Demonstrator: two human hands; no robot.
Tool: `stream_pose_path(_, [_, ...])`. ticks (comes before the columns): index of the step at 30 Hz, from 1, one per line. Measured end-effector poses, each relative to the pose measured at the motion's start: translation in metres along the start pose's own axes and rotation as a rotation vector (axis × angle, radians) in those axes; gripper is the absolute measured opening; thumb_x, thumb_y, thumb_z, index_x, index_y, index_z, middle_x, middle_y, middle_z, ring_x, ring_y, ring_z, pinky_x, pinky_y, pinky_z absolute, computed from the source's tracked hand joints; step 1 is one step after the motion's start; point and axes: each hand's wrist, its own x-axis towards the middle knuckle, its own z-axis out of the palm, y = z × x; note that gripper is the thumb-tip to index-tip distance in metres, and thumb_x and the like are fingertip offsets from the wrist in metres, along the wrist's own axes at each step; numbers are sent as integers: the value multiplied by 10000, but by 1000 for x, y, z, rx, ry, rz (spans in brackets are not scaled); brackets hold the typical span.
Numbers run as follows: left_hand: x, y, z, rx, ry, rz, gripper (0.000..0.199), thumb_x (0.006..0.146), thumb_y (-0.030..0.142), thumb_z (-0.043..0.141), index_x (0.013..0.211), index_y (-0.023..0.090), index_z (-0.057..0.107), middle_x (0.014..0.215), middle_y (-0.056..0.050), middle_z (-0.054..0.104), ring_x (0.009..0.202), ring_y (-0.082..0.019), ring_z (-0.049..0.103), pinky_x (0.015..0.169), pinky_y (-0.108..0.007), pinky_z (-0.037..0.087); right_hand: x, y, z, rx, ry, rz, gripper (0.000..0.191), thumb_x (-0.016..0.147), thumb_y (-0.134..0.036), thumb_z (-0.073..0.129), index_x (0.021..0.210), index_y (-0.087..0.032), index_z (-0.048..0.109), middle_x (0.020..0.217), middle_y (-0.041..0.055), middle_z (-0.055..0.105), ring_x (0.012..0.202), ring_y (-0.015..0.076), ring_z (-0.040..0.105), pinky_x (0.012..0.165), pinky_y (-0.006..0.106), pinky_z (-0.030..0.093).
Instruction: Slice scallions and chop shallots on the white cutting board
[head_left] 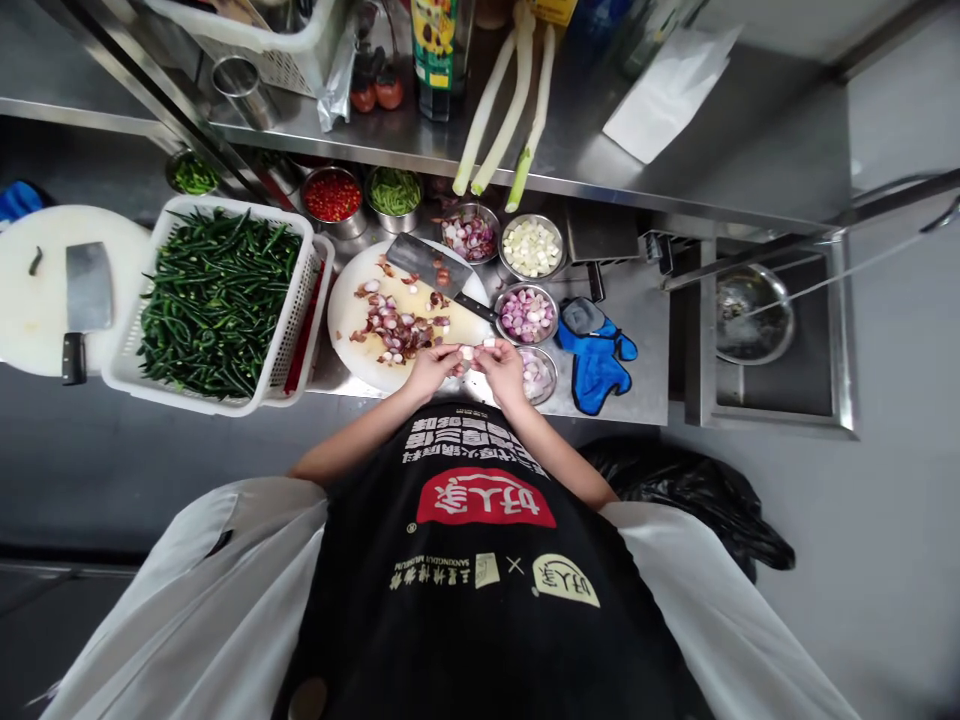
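My left hand [437, 366] and my right hand [501, 368] meet at the near right edge of a round white cutting board [352, 345]. Fingers of both hands pinch a small pale piece [466, 352], which looks like a peeled shallot. Another small white patch [489, 342] shows at my right fingers; what it is I cannot make out. On the board lie shallots with loose brown skins [397, 330] and a cleaver [427, 265], its handle pointing toward the bowls. Beside my right hand stands a steel bowl of pale peeled shallots [537, 374], with a bowl of purple shallots [527, 314] behind it.
White basket of green chillies [217, 300] at left, then another board with a cleaver [88, 285]. Bowls of garlic [532, 247] and red chillies [331, 194] stand behind. Blue gloves [600, 365] lie right, before a sink [780, 385]. Scallions [499, 110] overhang the shelf.
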Motion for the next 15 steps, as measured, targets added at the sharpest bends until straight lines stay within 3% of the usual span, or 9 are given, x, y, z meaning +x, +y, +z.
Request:
stream_pose_path(3, [-7, -1, -6, 33, -51, -71, 418, 704, 378, 949, 999, 109, 825, 836, -68, 803, 702, -148, 728, 740, -296, 621, -9, 3, -5, -10, 0, 13, 480, 678, -472, 933, 969, -259, 617, 882, -10, 779, 687, 168, 712, 661, 325, 643])
stream_pose_path(7, [-9, -2, -8, 76, -49, -108, 324, 741, 320, 913, 968, 109, 817, 806, -77, 804, 732, -178, 773, 736, -293, 642, -14, 4, -8, -29, -27, -12, 462, 685, -471, 935, 951, -258, 623, 865, -4, 789, 722, 178, 724, 696, 335, 649])
stream_pose_path(15, [-7, 2, -3, 145, -71, -66, 290, 740, 314, 895, 932, 111, 816, 752, -66, 794, 665, -169, 762, 690, -286, 650, -16, 3, -11, -70, -35, -85, 443, 718, -496, 921, 945, -260, 623, 887, 22, 801, 745, 196, 735, 723, 357, 642])
